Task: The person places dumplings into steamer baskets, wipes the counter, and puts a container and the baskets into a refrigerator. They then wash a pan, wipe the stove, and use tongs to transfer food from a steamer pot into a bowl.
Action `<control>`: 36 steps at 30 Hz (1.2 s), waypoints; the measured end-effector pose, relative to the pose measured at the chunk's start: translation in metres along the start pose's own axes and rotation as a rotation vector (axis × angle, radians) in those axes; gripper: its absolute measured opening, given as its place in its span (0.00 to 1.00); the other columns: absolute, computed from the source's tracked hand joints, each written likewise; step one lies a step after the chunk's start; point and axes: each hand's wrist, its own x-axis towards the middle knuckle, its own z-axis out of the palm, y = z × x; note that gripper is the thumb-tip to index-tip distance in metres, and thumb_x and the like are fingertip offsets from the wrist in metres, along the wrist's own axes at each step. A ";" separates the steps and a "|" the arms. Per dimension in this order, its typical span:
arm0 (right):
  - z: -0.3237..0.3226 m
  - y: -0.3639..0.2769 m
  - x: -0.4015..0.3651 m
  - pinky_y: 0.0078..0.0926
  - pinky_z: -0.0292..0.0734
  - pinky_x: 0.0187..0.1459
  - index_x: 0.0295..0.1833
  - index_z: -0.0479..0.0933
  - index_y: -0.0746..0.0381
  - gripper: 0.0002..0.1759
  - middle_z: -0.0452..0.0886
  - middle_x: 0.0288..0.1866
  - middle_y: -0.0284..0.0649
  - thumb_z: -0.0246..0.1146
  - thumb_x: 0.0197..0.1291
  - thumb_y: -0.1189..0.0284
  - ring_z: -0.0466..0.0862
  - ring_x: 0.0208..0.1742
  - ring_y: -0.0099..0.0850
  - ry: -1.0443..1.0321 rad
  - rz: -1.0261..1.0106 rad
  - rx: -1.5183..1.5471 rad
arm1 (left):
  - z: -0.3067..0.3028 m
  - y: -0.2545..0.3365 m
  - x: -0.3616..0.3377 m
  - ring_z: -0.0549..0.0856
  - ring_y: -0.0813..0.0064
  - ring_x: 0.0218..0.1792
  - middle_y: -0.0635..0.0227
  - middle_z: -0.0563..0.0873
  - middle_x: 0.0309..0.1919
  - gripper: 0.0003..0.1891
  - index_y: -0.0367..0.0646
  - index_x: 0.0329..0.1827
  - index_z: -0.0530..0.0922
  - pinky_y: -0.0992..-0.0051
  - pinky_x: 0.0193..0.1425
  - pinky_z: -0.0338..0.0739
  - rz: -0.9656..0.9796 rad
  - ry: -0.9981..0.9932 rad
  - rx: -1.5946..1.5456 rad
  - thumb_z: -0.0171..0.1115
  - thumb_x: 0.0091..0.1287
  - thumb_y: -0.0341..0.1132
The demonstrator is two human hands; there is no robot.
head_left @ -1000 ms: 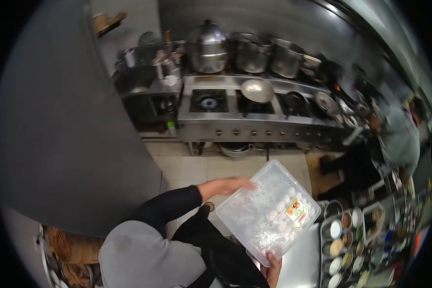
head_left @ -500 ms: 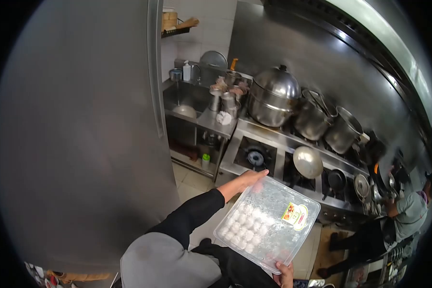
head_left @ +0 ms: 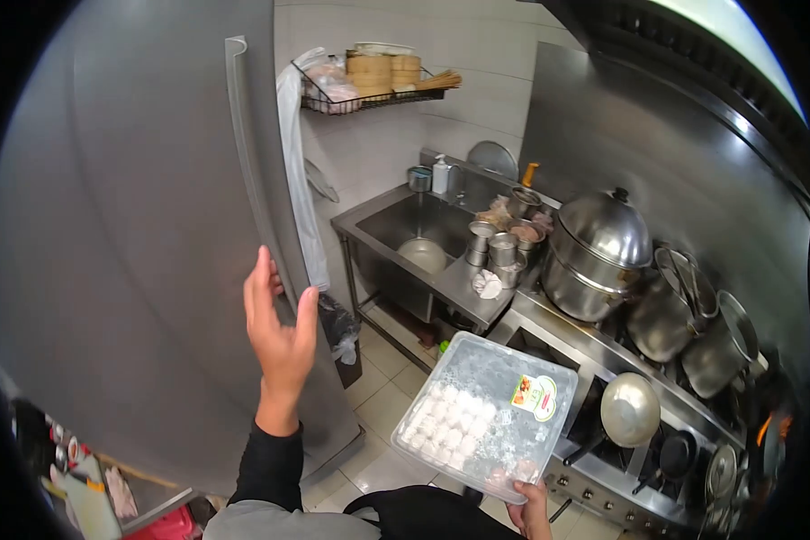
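Observation:
My right hand grips a flat, clear plastic container by its near right corner. Rows of white, floury round pieces show through it, gathered toward the left side. A colourful label is stuck on the lid. Off to the left, my left hand is raised with its fingers stretched and thumb apart, holding nothing. Its fingertips are close to the long vertical handle of a tall metal fridge, whose door fills the left of the view.
A steel sink stands against the far wall, under a wire shelf with bamboo steamers. Metal cups crowd the counter beside it. On the right, the stove carries a large lidded steamer pot, other pots and a wok.
My left hand has let go of the container and risen toward the fridge handle. The view has swung left, so the other person at the right is out of sight.

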 end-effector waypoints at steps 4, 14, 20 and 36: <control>-0.054 -0.038 0.074 0.42 0.67 0.71 0.75 0.60 0.68 0.44 0.75 0.66 0.50 0.60 0.48 0.80 0.75 0.68 0.44 -0.127 0.070 -0.073 | 0.017 -0.010 -0.007 0.78 0.74 0.38 0.64 0.79 0.39 0.21 0.33 0.60 0.76 0.74 0.46 0.76 -0.039 0.154 0.311 0.69 0.65 0.28; -0.078 -0.117 0.191 0.44 0.69 0.70 0.73 0.62 0.70 0.41 0.76 0.63 0.49 0.60 0.47 0.79 0.77 0.66 0.46 -0.543 0.421 -0.124 | 0.006 0.077 -0.068 0.66 0.83 0.22 0.74 0.66 0.19 0.15 0.39 0.31 0.70 0.78 0.27 0.64 -0.227 0.231 0.568 0.68 0.69 0.35; -0.052 -0.123 0.248 0.60 0.83 0.52 0.66 0.69 0.64 0.38 0.80 0.55 0.52 0.65 0.44 0.69 0.85 0.53 0.57 -0.850 0.501 -0.139 | -0.037 0.217 -0.197 0.82 0.79 0.48 0.69 0.84 0.46 0.21 0.40 0.53 0.80 0.75 0.52 0.77 -0.153 0.503 0.242 0.45 0.81 0.48; 0.347 -0.096 0.093 0.59 0.83 0.52 0.68 0.66 0.68 0.30 0.78 0.60 0.70 0.55 0.66 0.61 0.85 0.51 0.60 -1.543 0.772 0.051 | -0.399 0.324 -0.415 0.84 0.70 0.54 0.63 0.84 0.55 0.18 0.37 0.65 0.75 0.69 0.58 0.80 -0.372 0.949 0.381 0.52 0.78 0.38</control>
